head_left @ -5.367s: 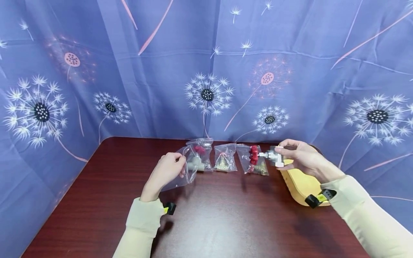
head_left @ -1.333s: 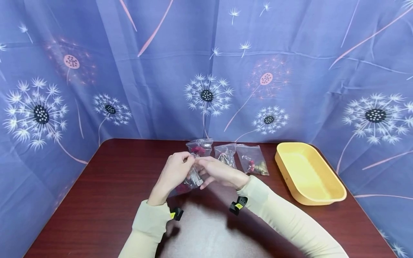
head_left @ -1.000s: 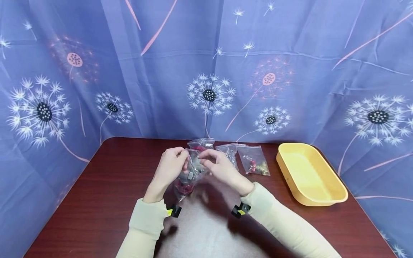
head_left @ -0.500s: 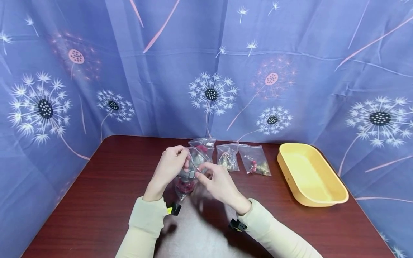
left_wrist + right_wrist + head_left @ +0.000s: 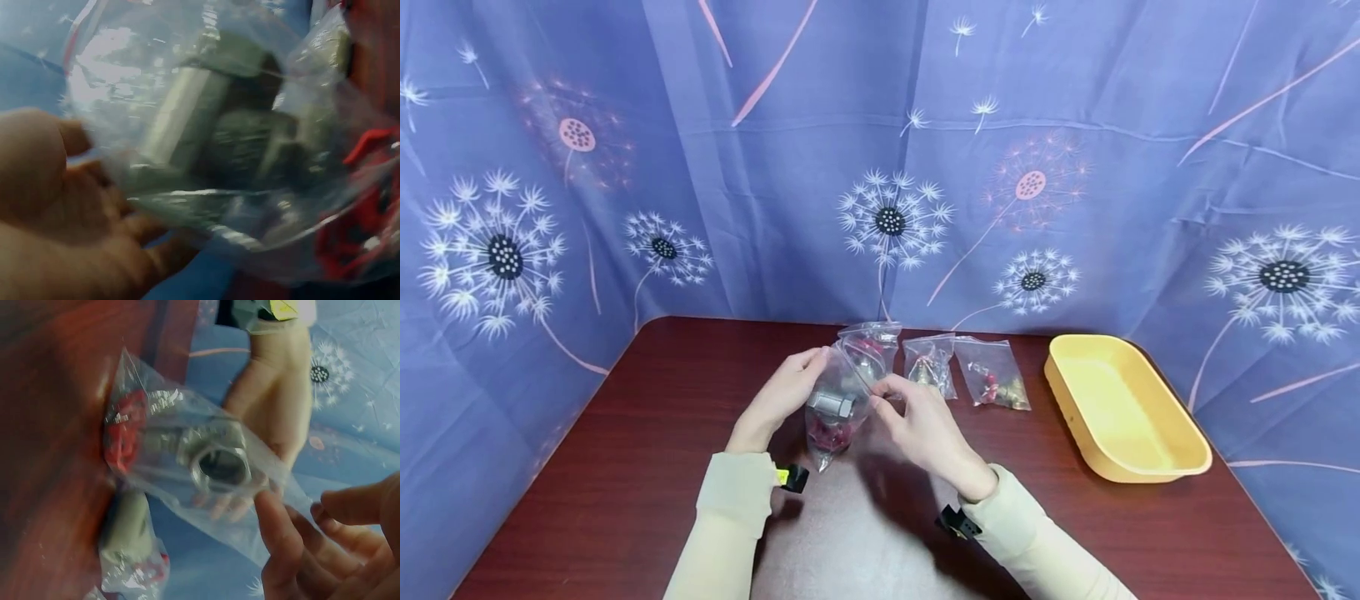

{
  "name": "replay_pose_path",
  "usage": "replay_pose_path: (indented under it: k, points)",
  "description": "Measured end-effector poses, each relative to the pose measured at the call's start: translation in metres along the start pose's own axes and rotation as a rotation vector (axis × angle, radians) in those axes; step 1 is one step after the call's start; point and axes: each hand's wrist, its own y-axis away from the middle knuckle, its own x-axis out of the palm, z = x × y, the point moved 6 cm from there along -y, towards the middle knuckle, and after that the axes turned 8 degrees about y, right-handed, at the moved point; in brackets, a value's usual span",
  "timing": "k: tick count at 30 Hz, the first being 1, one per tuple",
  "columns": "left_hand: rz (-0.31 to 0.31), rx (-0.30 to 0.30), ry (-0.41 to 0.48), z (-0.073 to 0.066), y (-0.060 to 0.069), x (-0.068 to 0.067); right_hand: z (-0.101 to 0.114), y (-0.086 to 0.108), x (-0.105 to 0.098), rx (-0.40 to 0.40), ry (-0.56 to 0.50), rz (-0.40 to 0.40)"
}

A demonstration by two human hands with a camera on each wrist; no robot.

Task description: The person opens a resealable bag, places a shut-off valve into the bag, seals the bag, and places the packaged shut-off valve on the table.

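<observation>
A clear zip bag (image 5: 829,380) hangs upright between the hands, its mouth up. Inside it lies a metal valve (image 5: 832,406) with a red handwheel (image 5: 831,433) at the bottom; the right wrist view shows the valve's round port (image 5: 222,467). My right hand (image 5: 925,429) pinches the bag's top edge between thumb and fingers. On the other side, my left hand (image 5: 781,392) touches the bag's upper left with fingers extended. In the left wrist view those fingers (image 5: 140,228) lie partly behind the blurred plastic.
Behind the held bag lies another zip bag (image 5: 880,333) with a pale fitting and a red part. To its right are a bag of brass-coloured parts (image 5: 928,367) and one with red and brass pieces (image 5: 996,379). A yellow tray (image 5: 1078,429) stands at the right.
Earlier my right hand held the valve by the tray; now it is inside the bag. Lately my left hand has loosened its pinch, and my right hand has moved to the bag's edge.
</observation>
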Motion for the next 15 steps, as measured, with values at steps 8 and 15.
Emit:
replay_pose_path:
  k: [8, 15]
  points:
    - [0.158, -0.022, 0.31, 0.009, -0.001, 0.014, 0.002, -0.003, -0.006, -0.055, -0.009, 0.011]
    - [0.066, 0.039, 0.414, 0.005, -0.004, 0.006, 0.001, -0.006, -0.017, -0.054, -0.042, -0.001]
